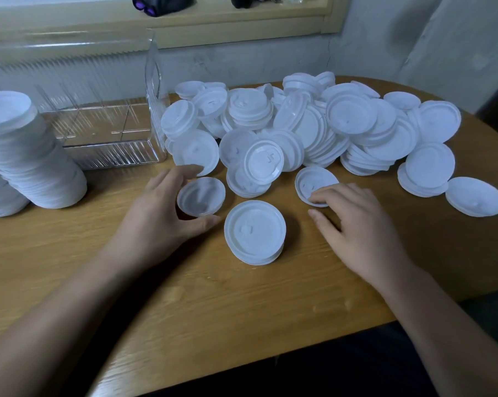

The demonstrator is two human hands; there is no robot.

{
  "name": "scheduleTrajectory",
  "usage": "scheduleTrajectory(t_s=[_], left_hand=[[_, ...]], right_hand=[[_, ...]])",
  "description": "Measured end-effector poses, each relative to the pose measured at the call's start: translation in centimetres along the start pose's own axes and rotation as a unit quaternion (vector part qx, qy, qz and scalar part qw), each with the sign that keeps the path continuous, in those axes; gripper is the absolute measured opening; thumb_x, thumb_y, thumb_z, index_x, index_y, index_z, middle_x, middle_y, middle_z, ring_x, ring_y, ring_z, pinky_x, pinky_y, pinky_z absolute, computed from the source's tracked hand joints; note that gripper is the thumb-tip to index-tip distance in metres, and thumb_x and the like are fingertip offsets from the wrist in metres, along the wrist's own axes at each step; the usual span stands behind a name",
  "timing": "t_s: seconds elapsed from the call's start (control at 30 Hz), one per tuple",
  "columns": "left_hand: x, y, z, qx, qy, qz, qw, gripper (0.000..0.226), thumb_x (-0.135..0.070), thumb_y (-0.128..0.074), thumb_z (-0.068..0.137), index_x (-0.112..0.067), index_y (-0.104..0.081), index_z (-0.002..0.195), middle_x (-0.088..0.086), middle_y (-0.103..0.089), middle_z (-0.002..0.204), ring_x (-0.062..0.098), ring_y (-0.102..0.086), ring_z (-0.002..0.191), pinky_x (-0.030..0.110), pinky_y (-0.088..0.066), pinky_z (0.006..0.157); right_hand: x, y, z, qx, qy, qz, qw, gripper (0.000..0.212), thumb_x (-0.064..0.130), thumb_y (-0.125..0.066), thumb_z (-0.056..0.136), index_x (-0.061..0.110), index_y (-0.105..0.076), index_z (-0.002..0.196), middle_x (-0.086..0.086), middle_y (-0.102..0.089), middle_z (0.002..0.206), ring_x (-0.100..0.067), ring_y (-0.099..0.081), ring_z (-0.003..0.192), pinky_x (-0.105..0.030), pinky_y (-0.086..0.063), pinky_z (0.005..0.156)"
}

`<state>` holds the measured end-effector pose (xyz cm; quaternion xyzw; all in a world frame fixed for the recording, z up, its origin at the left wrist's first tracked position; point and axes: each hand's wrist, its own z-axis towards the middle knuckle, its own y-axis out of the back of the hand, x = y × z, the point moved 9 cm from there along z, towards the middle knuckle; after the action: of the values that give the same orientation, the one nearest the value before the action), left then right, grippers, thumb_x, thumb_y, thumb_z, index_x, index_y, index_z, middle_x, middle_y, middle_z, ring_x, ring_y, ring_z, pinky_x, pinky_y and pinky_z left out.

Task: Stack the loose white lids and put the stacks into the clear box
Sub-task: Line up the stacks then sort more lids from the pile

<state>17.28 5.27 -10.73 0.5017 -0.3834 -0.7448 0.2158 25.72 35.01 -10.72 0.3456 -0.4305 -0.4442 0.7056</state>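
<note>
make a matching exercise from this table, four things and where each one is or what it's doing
Things:
1. left hand
2. right hand
3. short stack
4. clear box

Places or states:
A. on the table between the two hands
B. fingers resting on the near edge of a single lid
C. left of the loose pile
D. cupped round an upturned lid

Pairs: 1-D, 2-B, 3-A, 4-C

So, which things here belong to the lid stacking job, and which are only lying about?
Job: loose lid pile, small stack, tall stacks, clear box, upturned lid at the left hand.
Lying about: dark objects on the window ledge.
</note>
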Motion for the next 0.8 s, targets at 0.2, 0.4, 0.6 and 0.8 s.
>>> scheduleTrajectory(t_s=[0.2,0.4,0.6,0.8], left_hand=[[0.6,-0.6,-0.3,0.000,0.032,-0.035,0.999,0.089,-0.053,-0.094,0.075,-0.043,-0.047,0.150,-0.016,-0.062,0.139,0.012,-0.062,0.125,0.045,-0.053,0.108],[0.4,-0.5,-0.3,-0.003,0.033,-0.042,0.999,0.093,-0.060,-0.094,0.072,-0.043,-0.047,0.151,-0.019,-0.063,0.136,0.010,-0.062,0.124,0.043,-0.053,0.108],[-0.3,-0.1,-0.5,-0.005,0.027,-0.060,0.998,0.094,-0.063,-0.091,0.071,-0.042,-0.047,0.151,-0.020,-0.065,0.132,0.000,-0.063,0.116,0.033,-0.053,0.100],[-1.6,1.3,-0.6,-0.044,0.004,-0.072,0.996,0.084,-0.055,-0.090,0.076,-0.035,-0.052,0.148,-0.018,-0.064,0.135,0.002,-0.062,0.121,0.026,-0.053,0.093]], right_hand=[[0.6,0.6,-0.1,-0.014,0.007,0.010,1.000,0.006,0.017,-0.068,0.104,0.019,-0.073,0.105,0.010,-0.067,0.102,-0.017,-0.063,0.098,-0.038,-0.045,0.091],[5.0,4.7,-0.6,-0.089,0.021,0.104,0.990,0.009,0.009,-0.069,0.104,0.012,-0.075,0.109,0.006,-0.075,0.117,-0.007,-0.064,0.116,-0.032,-0.048,0.102],[10.6,4.5,-1.6,-0.048,0.149,0.139,0.978,0.010,0.007,-0.069,0.103,0.005,-0.078,0.107,0.000,-0.075,0.127,-0.015,-0.065,0.132,-0.041,-0.047,0.110],[11.2,1.7,-2.7,0.021,0.172,0.121,0.977,0.012,0.008,-0.064,0.106,0.008,-0.076,0.105,0.001,-0.072,0.131,-0.016,-0.059,0.141,-0.045,-0.043,0.115]])
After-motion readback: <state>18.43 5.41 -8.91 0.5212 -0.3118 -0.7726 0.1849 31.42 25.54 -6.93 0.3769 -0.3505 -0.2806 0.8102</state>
